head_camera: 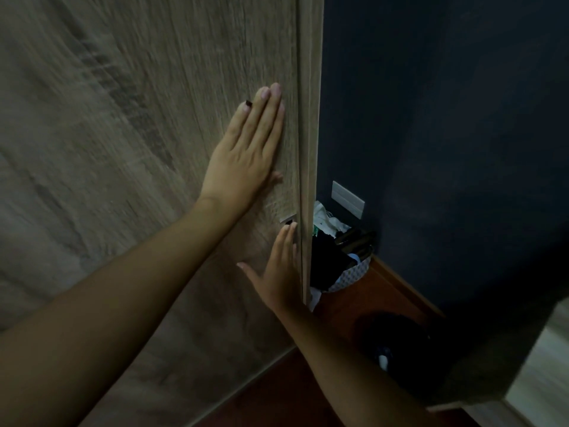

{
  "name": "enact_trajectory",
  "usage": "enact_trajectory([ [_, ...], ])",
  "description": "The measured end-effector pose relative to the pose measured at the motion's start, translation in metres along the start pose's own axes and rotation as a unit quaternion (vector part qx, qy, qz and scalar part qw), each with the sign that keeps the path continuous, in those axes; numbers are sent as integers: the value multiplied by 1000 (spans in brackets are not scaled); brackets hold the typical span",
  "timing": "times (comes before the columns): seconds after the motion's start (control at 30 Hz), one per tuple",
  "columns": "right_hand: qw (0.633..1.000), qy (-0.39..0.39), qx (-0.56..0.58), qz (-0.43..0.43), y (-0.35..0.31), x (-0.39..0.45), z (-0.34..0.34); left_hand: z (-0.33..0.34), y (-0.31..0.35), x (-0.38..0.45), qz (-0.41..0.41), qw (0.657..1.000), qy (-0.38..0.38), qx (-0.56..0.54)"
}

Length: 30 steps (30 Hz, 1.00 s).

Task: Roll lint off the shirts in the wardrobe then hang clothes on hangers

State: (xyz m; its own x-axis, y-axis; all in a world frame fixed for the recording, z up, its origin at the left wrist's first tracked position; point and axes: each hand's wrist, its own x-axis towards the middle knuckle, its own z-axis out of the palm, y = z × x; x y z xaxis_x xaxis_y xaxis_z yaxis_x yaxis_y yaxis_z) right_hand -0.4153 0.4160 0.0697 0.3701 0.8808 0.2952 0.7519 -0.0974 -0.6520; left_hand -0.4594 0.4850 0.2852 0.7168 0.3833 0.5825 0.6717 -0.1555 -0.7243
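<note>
Grey-brown wood-grain wardrobe door fills the view from 12 round to 8 o'clock, its right edge upright at centre. Left hand lies flat on the panel, fingers straight and together, gripping nothing. Right hand, toward 6 o'clock of it, is also flat against the door edge, fingers extended. Pale patterned basket of clothes stands at 3 o'clock by the dark blue wall.
</note>
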Motion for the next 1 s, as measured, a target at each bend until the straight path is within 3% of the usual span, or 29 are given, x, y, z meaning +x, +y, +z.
enact_trajectory([
  [0.27,999,-23,-20,-13,2,-2,-11,-12,0,-1,-21,999,-32,-6],
  [0.47,993,-107,-45,-37,11,-4,-34,-37,-18,-9,-19,984,-69,-161],
  [0.67,987,-158,-32,-28,-1,-3,-67,-69,-43,-67,-88,972,-124,-177],
  [1.0,949,-216,-143,-179,-46,-4,-176,-167,-105,-151,-258,910,-261,-194],
])
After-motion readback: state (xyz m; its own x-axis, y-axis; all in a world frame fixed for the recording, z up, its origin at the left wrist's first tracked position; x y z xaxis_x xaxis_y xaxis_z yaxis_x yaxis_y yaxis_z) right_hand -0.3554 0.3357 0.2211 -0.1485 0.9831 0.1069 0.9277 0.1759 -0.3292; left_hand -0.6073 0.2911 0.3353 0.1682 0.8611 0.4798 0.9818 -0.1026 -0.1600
